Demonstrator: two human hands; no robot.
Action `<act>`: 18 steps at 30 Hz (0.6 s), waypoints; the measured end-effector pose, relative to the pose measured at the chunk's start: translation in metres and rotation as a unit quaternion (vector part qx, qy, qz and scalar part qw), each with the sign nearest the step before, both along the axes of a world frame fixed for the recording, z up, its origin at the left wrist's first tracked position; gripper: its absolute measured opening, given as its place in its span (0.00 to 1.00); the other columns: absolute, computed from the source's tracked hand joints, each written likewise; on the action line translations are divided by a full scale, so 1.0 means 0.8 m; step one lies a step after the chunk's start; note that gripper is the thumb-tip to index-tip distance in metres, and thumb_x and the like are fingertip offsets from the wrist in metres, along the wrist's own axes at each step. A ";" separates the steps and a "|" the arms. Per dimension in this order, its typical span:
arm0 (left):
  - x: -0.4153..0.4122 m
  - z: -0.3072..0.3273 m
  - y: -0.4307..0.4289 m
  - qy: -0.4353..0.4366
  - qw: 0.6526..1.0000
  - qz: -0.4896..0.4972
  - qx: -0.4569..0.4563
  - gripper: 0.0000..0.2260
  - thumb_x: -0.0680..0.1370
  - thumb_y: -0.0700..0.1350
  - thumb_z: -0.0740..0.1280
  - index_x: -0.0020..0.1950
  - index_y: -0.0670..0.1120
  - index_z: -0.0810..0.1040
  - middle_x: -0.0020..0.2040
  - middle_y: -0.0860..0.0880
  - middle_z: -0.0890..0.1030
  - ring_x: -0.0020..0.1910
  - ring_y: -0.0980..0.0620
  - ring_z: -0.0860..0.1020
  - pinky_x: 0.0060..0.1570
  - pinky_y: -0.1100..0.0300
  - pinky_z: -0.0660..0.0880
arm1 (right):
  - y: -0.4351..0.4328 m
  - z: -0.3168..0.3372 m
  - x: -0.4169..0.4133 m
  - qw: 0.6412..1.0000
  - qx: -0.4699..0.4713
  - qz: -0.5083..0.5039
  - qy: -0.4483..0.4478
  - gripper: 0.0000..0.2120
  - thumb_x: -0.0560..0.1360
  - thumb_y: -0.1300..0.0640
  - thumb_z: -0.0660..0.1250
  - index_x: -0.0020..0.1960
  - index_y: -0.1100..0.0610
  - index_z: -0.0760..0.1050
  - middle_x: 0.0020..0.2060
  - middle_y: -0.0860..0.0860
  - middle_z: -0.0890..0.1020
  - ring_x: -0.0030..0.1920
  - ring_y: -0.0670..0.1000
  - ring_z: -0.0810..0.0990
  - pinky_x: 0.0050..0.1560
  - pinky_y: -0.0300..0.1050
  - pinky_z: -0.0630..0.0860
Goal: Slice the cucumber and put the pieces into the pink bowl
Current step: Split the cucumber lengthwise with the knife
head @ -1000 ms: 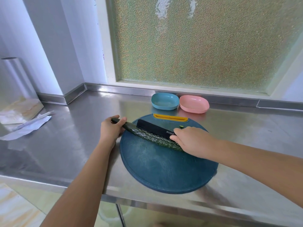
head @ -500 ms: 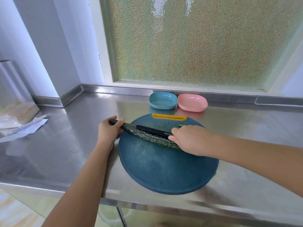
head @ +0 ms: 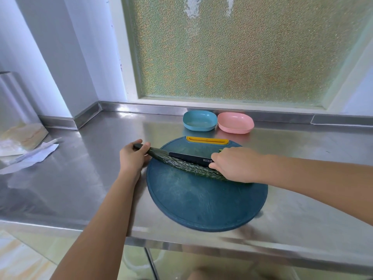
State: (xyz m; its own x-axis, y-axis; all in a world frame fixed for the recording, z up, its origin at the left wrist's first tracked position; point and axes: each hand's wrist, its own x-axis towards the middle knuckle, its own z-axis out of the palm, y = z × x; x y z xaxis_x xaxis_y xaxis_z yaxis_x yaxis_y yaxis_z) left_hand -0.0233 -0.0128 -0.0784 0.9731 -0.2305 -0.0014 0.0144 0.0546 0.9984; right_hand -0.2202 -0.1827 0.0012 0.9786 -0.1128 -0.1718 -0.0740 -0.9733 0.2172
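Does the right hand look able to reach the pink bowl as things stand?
Probably yes: the pink bowl sits just beyond the cutting board, nothing between, though the right hand grips the knife.

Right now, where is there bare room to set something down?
Bare steel counter lies between the crumpled white papers and the round blue cutting board, and right of it. Its near half is free. Crowded: its far half, under the right hand, green cucumber and black knife.
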 end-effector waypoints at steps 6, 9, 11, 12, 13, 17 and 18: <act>0.001 0.000 0.003 0.001 1.000 0.000 0.002 0.18 0.77 0.40 0.67 0.65 0.36 0.72 0.52 0.41 0.78 0.35 0.54 0.78 0.31 0.69 0.77 | 0.000 0.015 -0.015 0.999 -0.022 -0.022 0.017 0.17 0.84 0.49 0.49 0.42 0.58 0.65 0.31 0.51 0.68 0.29 0.51 0.66 0.27 0.46 0.56; 0.001 0.000 0.003 0.004 1.000 -0.005 -0.004 0.18 0.77 0.40 0.67 0.65 0.37 0.72 0.52 0.41 0.78 0.36 0.53 0.79 0.32 0.69 0.78 | -0.001 0.023 -0.028 0.998 -0.056 -0.027 0.015 0.17 0.84 0.49 0.49 0.44 0.58 0.66 0.31 0.50 0.68 0.30 0.52 0.67 0.27 0.46 0.56; -0.001 0.001 0.003 0.005 1.000 -0.006 -0.008 0.18 0.77 0.40 0.67 0.65 0.37 0.71 0.52 0.40 0.78 0.37 0.53 0.79 0.32 0.68 0.78 | -0.003 0.026 -0.035 0.996 -0.078 -0.027 0.017 0.17 0.83 0.48 0.49 0.44 0.57 0.66 0.34 0.52 0.70 0.33 0.55 0.69 0.27 0.46 0.57; -0.002 0.001 0.004 0.006 1.000 -0.006 -0.011 0.18 0.77 0.40 0.67 0.65 0.37 0.71 0.52 0.40 0.78 0.38 0.52 0.79 0.32 0.68 0.78 | -0.004 0.028 -0.038 0.996 -0.084 -0.029 0.021 0.17 0.83 0.48 0.49 0.43 0.57 0.66 0.36 0.53 0.72 0.34 0.55 0.68 0.27 0.46 0.57; -0.002 0.002 0.004 0.007 1.000 -0.006 -0.014 0.18 0.77 0.40 0.67 0.65 0.37 0.71 0.52 0.40 0.78 0.39 0.51 0.79 0.32 0.68 0.78 | -0.005 0.030 -0.042 0.995 -0.088 -0.033 0.027 0.17 0.84 0.48 0.49 0.42 0.57 0.65 0.38 0.54 0.75 0.33 0.55 0.68 0.27 0.46 0.58; -0.004 0.004 0.007 0.014 1.000 -0.007 -0.023 0.18 0.77 0.40 0.67 0.66 0.37 0.71 0.53 0.40 0.79 0.44 0.48 0.81 0.41 0.61 0.78 | -0.005 0.043 -0.056 0.992 -0.099 -0.052 0.053 0.18 0.84 0.49 0.48 0.38 0.55 0.61 0.34 0.51 0.70 0.29 0.49 0.63 0.27 0.44 0.57; -0.005 0.004 0.008 0.013 1.000 -0.007 -0.025 0.18 0.77 0.40 0.67 0.66 0.37 0.71 0.53 0.40 0.79 0.44 0.48 0.80 0.42 0.60 0.78 | -0.005 0.044 -0.059 0.992 -0.102 -0.055 0.057 0.17 0.84 0.49 0.48 0.40 0.56 0.63 0.32 0.50 0.68 0.29 0.48 0.62 0.27 0.44 0.57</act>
